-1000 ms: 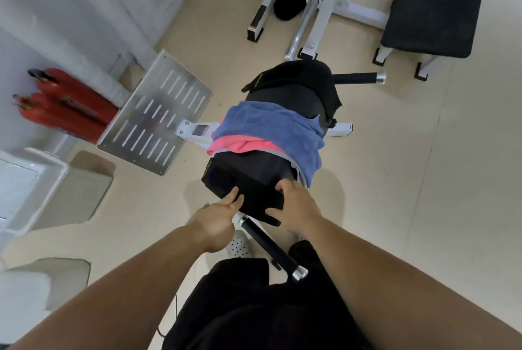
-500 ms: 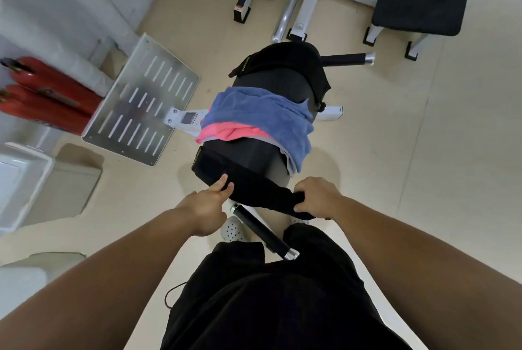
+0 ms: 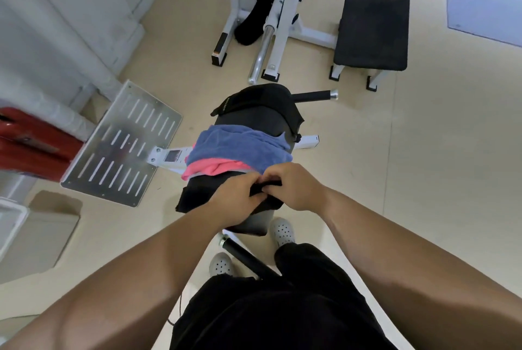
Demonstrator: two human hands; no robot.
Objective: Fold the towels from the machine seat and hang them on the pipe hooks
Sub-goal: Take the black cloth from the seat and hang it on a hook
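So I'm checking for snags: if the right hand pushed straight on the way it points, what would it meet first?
Probably the left hand: the right hand points leftward at it, both pinching the black towel. Depth is unclear.

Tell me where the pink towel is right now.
In the head view, the pink towel lies on the black padded machine seat, tucked under the blue terry towel, just beyond the hands.

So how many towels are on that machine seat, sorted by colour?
Blue terry towel: 1
Pink cloth towel: 1
Black cloth towel, gripped by left hand and right hand: 1
Black cloth at the seat's far end: 1
Total: 4
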